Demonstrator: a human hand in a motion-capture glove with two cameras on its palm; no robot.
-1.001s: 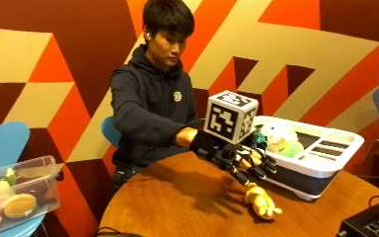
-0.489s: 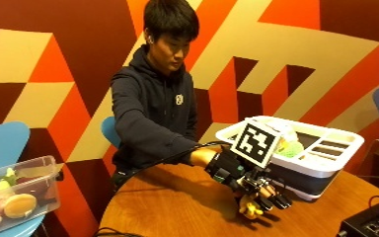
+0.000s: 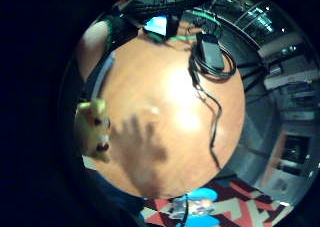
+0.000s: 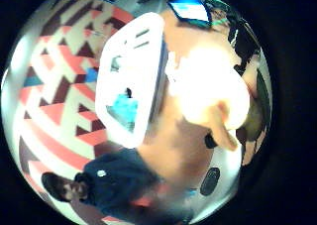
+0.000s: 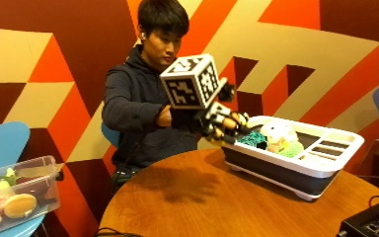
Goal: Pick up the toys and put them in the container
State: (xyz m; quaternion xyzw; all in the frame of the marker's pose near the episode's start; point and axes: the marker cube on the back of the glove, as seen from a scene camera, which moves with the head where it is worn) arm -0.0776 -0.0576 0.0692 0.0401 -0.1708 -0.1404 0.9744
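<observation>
Item: black-gloved right hand (image 5: 219, 123), raised above the round wooden table (image 5: 196, 207) and held just beside the near rim of the white-and-dark plastic container (image 5: 294, 163). Grip: fingers curled round a small yellow plush toy (image 5: 237, 121), part of which is seen between them; in the little-finger palm view the same toy (image 3: 94, 128) is pressed close against the palm.

Contents already in the container: a white and pale-yellow plush figure (image 5: 278, 136), a teal knitted piece (image 5: 250, 138), a light green piece (image 5: 292, 148).

Progress, as judged: several toys are lodged; the held toy is not yet over the opening and remains to be released. No other toy is seen on the tabletop.

Change from the earlier frames: the toy, then lying on the table under the lowered hand, has been lifted off and carried up toward the container.

Adjacent: a clear plastic tub (image 5: 18, 192) of assorted items on a blue chair.
</observation>
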